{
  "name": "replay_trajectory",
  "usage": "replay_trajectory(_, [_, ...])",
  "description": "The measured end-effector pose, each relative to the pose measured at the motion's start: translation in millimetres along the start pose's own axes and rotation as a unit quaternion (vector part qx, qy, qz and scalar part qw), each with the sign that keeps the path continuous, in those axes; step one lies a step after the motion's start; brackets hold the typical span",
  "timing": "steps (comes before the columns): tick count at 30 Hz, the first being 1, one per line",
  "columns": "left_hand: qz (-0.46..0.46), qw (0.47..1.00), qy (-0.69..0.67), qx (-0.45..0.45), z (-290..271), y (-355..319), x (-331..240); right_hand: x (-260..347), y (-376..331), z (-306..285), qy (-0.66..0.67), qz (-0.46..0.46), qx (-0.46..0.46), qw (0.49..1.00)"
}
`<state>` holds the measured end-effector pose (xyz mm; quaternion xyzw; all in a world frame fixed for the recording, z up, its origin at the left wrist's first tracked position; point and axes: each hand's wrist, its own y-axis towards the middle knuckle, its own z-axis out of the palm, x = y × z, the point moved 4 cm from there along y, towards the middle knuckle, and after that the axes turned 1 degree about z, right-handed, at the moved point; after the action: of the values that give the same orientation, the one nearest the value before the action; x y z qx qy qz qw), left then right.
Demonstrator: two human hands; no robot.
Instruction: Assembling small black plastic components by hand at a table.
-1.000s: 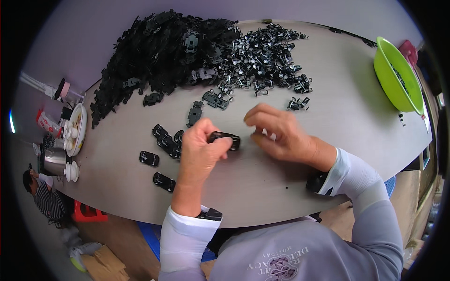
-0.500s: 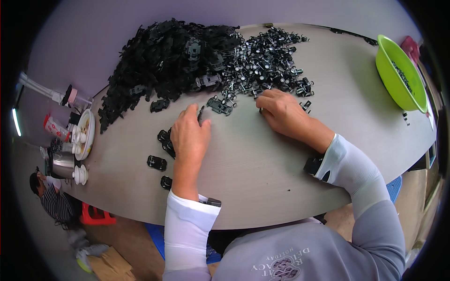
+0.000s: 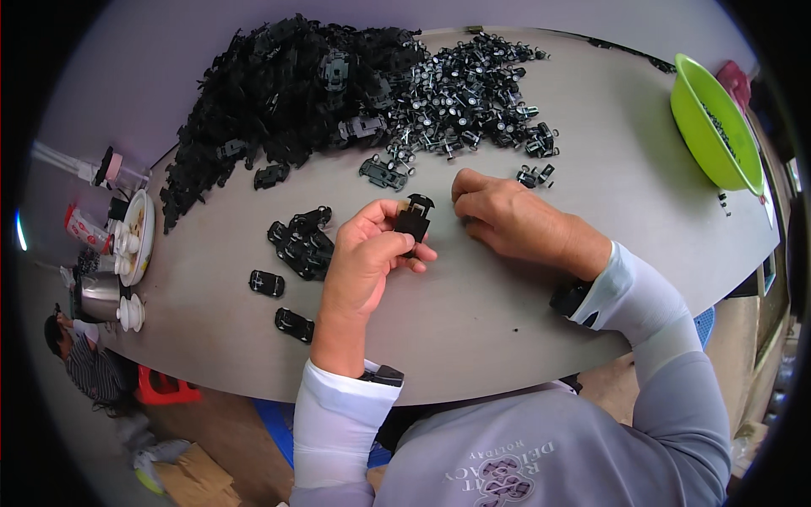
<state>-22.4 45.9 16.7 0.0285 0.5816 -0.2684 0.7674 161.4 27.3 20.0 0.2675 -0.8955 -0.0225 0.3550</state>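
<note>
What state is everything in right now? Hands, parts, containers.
Left hand: closed on black base
Black base: gripped between thumb and fingers
Right hand: fingers curled, contents hidden
Cars: two apart, the rest bunched together
Dark pile: loose, heaped
Wheel sets: loose, heaped, a few strays
Green basin: uncovered, small parts inside
Red stool: partly hidden by table

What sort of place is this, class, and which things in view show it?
Probably a small toy assembly workshop: a heap of black car bases, a pile of wheeled axles and several little black cars share one table.
</note>
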Motion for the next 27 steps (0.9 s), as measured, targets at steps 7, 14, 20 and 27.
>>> replay_trajectory(7, [-0.023, 0.999, 0.041, 0.023, -6.4, 2.3, 12.0, 4.2, -11.3, -8.8, -0.011, 0.002, -0.063, 0.998])
replay_trajectory(14, [-0.058, 0.996, 0.044, 0.057, 7.6, -1.0, 16.1, 38.4, -20.0, -6.8, -0.003, -0.125, -0.154, 0.98])
replay_trajectory(20, [-0.09, 0.988, -0.086, 0.088, 10.8, -1.3, 29.2, 38.9, -24.9, 1.0, 0.023, -0.147, -0.145, 0.978])
replay_trajectory(27, [-0.093, 0.977, -0.164, 0.099, 16.0, -8.7, 32.8, 45.2, -27.9, 5.3, -0.003, -0.174, -0.163, 0.971])
